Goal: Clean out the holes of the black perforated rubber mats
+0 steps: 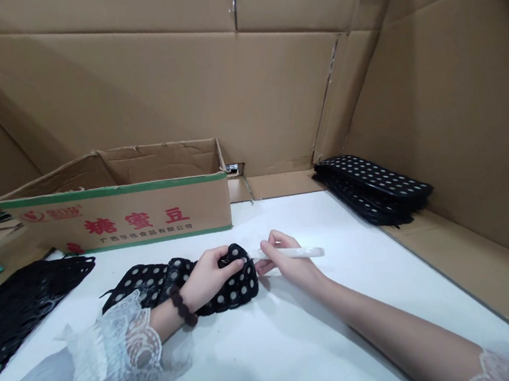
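A black padded fabric piece with white polka dots [237, 289] lies on the white table, its right end folded up a little. My left hand [209, 277] grips that raised end, thumb on top, and wears a dark beaded bracelet [182, 307]. Between the fingers of my right hand [287, 263] is a slim white pen-like tool [304, 252]. The tool's tip meets the right edge of the dotted fabric; its exact kind cannot be made out. My right fingertips are close beside that edge.
An open cardboard box [121, 219] with red lettering stands behind the fabric. A stack of black dotted pieces [375, 187] lies at the back right. Black openwork fabric [29, 299] is piled at the left. Cardboard walls [157, 91] surround the white table [307, 348].
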### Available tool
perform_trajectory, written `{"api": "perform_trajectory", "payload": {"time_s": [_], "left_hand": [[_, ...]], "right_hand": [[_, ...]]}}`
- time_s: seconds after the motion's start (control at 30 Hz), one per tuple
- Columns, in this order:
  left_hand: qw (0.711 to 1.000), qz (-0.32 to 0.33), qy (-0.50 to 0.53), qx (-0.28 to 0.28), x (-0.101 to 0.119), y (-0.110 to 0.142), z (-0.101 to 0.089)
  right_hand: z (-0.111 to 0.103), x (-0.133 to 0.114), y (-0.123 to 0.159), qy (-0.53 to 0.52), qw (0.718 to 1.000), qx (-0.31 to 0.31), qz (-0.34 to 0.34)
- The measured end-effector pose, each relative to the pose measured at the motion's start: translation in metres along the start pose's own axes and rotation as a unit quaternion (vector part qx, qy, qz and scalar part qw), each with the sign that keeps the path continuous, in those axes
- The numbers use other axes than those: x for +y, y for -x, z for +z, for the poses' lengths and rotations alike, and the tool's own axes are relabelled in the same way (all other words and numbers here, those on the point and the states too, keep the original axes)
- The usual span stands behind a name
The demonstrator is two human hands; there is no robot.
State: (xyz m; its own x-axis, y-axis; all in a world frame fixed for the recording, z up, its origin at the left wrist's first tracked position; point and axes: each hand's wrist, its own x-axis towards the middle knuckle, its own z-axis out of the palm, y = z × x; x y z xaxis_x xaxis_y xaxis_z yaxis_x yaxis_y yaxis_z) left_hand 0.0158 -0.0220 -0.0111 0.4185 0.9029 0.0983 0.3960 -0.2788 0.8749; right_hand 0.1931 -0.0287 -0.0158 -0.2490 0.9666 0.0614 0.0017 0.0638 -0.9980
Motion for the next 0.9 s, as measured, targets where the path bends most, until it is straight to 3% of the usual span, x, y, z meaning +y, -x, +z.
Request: {"api": "perform_trajectory", "payload": {"time_s": [0.33,0.63,0.9], "left_hand": [[0.998,-0.014,-0.047,0.026,-0.001,0.001,0.003],[0.998,-0.009,-0.045,0.03,-0.001,0.001,0.003],[0.999,-0.03,0.015,-0.008,-0.003,0.0,0.005]], "right_hand": [[-0.001,-0.002,0.003,0.112,0.991,0.008,-0.069],[-0.002,-0.001,0.002,0.092,0.994,-0.006,-0.062],[0.0,0.015,-0.003,0.111,0.993,-0.002,-0.026]]}}
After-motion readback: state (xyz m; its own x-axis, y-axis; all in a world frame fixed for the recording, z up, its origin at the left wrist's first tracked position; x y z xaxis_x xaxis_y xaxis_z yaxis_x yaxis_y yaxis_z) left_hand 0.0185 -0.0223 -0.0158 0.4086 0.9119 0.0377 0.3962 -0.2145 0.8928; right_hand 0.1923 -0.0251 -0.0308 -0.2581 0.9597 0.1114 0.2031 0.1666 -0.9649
